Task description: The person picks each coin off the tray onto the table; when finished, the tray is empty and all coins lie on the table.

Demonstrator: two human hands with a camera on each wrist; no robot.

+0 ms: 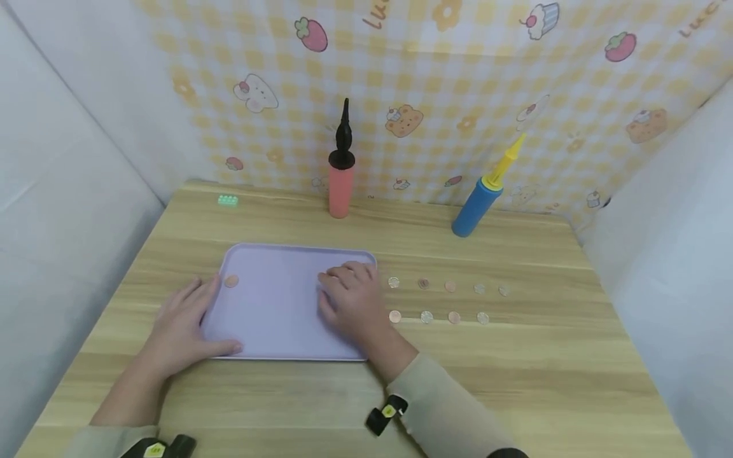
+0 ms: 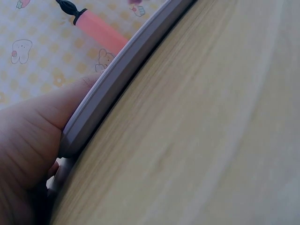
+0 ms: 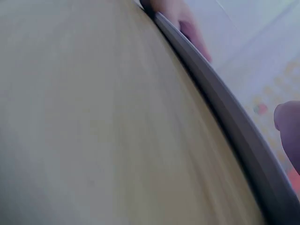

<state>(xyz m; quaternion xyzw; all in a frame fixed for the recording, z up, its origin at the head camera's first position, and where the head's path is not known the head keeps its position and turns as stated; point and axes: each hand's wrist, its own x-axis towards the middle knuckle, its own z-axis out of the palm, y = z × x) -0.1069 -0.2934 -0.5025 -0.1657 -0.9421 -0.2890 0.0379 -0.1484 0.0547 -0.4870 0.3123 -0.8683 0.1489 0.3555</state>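
A shallow lilac tray point(image 1: 275, 305) lies on the wooden table. My left hand point(image 1: 182, 326) grips its near left corner, thumb over the rim and fingers along the left side; the left wrist view shows the thumb point(image 2: 77, 96) lying over the edge. Inside the tray, near that hand's fingertips, sits one copper-coloured coin point(image 1: 231, 280). Above the tray's right part is my right hand point(image 1: 353, 302), fingers loosely bent, with a gap between thumb and index finger and nothing visible there. In the right wrist view one of its fingertips point(image 3: 288, 129) shows above the rim.
Right of the tray, several coins lie in two rows, among them a silvery coin point(image 1: 426, 317) and a copper one point(image 1: 454, 317). Behind stand a pink-and-black hand pump point(image 1: 340, 191) and a leaning blue-and-yellow pump point(image 1: 477, 207). A green toy brick point(image 1: 228, 200) lies back left.
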